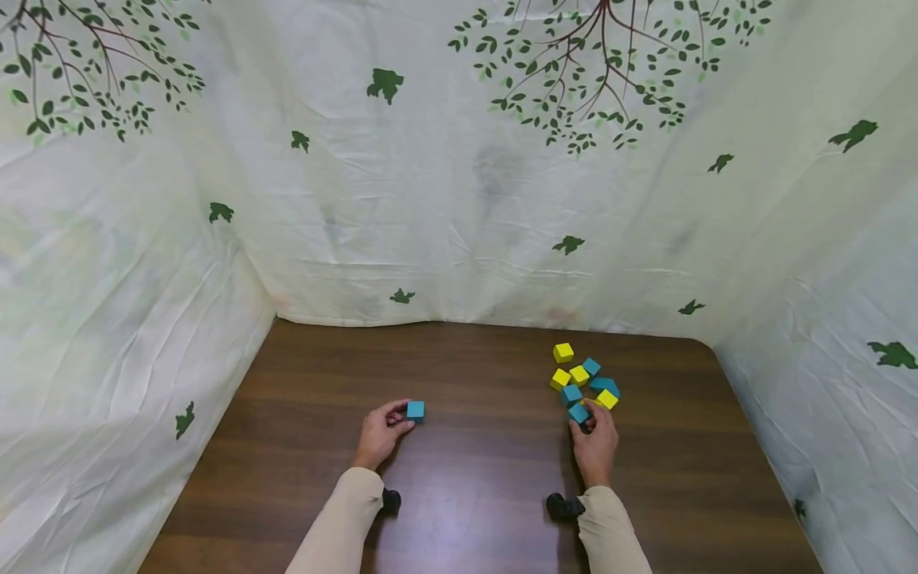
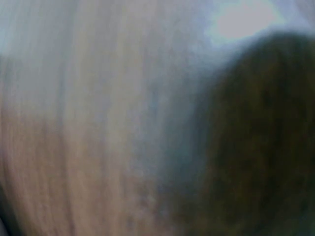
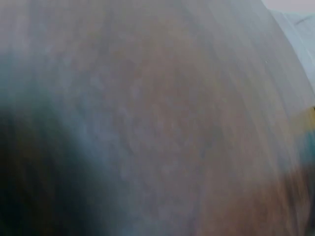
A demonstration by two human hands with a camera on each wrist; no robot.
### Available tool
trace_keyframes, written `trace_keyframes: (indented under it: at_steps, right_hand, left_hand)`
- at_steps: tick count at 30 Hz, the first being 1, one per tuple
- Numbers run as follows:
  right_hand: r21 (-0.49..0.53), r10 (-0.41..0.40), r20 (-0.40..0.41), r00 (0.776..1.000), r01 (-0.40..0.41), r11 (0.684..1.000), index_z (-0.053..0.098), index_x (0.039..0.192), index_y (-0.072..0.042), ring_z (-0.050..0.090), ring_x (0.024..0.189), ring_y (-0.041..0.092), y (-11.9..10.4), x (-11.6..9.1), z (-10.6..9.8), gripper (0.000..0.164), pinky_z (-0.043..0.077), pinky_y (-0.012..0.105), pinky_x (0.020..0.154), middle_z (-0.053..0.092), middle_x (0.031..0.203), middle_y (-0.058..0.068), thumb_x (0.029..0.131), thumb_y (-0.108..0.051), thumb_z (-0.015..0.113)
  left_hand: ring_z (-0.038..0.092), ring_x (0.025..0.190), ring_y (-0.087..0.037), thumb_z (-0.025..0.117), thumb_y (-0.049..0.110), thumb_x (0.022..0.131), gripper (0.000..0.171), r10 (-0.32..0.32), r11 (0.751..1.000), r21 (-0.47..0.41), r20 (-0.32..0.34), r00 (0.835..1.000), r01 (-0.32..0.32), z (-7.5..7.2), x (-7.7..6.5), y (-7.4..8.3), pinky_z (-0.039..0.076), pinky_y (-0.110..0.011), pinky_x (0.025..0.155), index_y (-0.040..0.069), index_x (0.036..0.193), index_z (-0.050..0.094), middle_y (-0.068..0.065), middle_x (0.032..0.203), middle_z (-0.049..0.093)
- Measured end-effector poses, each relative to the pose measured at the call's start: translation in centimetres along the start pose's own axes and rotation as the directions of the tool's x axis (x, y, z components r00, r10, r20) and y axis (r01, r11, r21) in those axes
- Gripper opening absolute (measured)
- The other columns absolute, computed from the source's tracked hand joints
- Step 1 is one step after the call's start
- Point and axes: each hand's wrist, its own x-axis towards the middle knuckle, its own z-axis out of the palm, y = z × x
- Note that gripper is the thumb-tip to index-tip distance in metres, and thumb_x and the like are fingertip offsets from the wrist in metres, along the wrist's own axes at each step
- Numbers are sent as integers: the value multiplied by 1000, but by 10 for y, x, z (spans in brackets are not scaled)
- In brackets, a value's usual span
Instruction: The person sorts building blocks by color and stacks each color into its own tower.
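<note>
In the head view, my left hand pinches a blue cube between thumb and fingers, left of the table's middle. My right hand grips another blue cube at the near edge of a group of blue and yellow cubes. Close to its fingers are a second blue cube and a yellow cube. Farther back in that group lie more yellow cubes and blue ones. Both wrist views are blurred and show mostly table surface; neither makes the hold visible.
The brown wooden table ends at a pale cloth backdrop printed with branches and green birds. Cloth also hangs along the left and right sides. Each wrist carries a small black device, such as the right one.
</note>
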Motion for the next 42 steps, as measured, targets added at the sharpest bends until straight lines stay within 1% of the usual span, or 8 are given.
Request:
trace_keyframes:
  at_steps: [4,8,11,17,23,32,37,42]
  right_hand:
    - [-21,-42,35,999,43,999,61,119,5,52,90,32,2,2,-1,40,44,45,78,58,115,20,81,6,72]
    - [-49,-58,86,995,63,997,58,122,8,51,90,32,2,2,-2,42,43,46,78,54,116,22,82,5,72]
    - [-44,-38,115,993,43,998,59,122,7,50,89,31,0,2,-3,42,43,45,78,53,114,21,82,3,72]
    - [-34,-34,129,991,39,999,64,115,5,52,90,32,-1,1,-4,35,44,45,79,55,111,20,82,1,74]
    - [-19,-12,155,988,16,1000,63,118,3,55,96,34,3,0,-4,38,46,49,85,57,116,20,82,-1,74]
    - [-39,20,177,984,-13,999,62,120,4,57,96,36,2,-1,-2,40,46,51,87,61,108,23,83,-3,74]
    - [-23,-19,186,982,24,999,63,119,3,58,95,35,-2,-4,5,38,48,50,85,62,108,20,83,-5,75]
    - [17,-56,216,975,53,998,63,119,1,59,96,32,-10,-11,16,39,48,48,85,63,110,17,83,-5,75]
  left_hand:
    - [54,83,-19,76,2,81,33,1,1000,2,8,1000,-1,-1,1,-1,45,-27,75,1,114,69,-7,87,62]
    - [54,84,-20,75,2,81,34,-10,1000,-5,19,1000,10,-2,1,0,45,-29,76,1,114,68,-7,88,62]
    - [54,84,-20,76,2,81,34,-4,1000,-3,12,1000,4,-2,0,-1,45,-29,76,1,114,69,-7,88,62]
    - [54,82,-19,76,2,80,33,-3,1000,6,-3,1000,3,-1,0,-2,45,-27,74,2,112,69,-6,85,61]
    - [55,84,-21,76,1,80,33,-21,1000,-1,5,1000,21,-1,1,-1,44,-30,77,2,112,70,-7,86,62]
    - [55,85,-21,76,2,80,33,-21,1000,16,9,1000,21,0,3,-2,45,-31,77,3,113,69,-7,87,62]
    - [55,85,-21,76,1,81,33,-24,1000,12,9,1000,24,0,2,-1,45,-32,77,2,113,69,-7,87,62]
    - [55,85,-21,75,2,81,34,-31,999,15,12,999,31,0,1,0,45,-34,78,3,114,69,-7,87,61]
